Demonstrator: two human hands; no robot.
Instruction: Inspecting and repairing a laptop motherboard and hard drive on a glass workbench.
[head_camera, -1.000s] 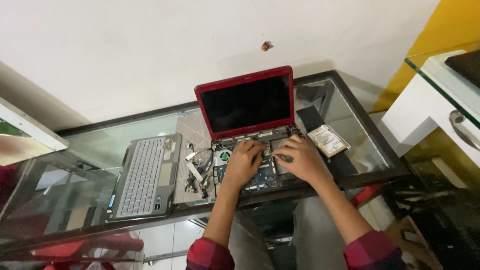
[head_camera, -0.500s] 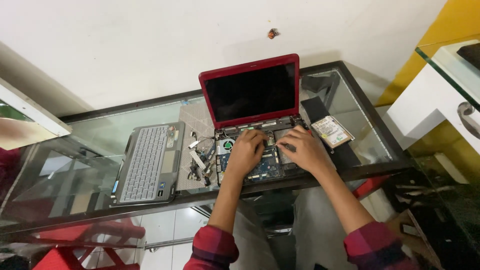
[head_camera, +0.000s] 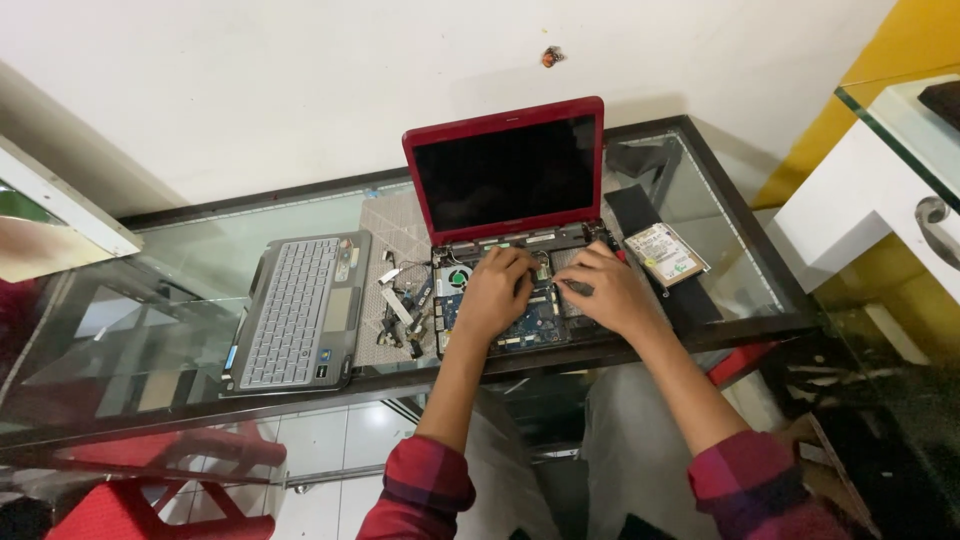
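Both of your hands have stayed planted on the opened base of the red laptop (head_camera: 505, 190) over the last second; only your head has shifted, so the scene slides slightly in view while the work keeps to the same spot on the exposed board. The laptop stands at the far middle of the glass table (head_camera: 150, 300), its dark screen upright and its keyboard deck gone, showing a blue circuit board (head_camera: 530, 328) and a round fan (head_camera: 459, 279). Your left hand (head_camera: 497, 295) lies over the board's centre, fingers curled together and pressed down. Your right hand (head_camera: 605, 290) rests just right of it, fingers bent around a small dark part; whether it is pinched you cannot tell. To the left lies the removed grey keyboard panel (head_camera: 300, 310); between, loose small parts (head_camera: 400, 305); to the right, a hard drive (head_camera: 665, 253).
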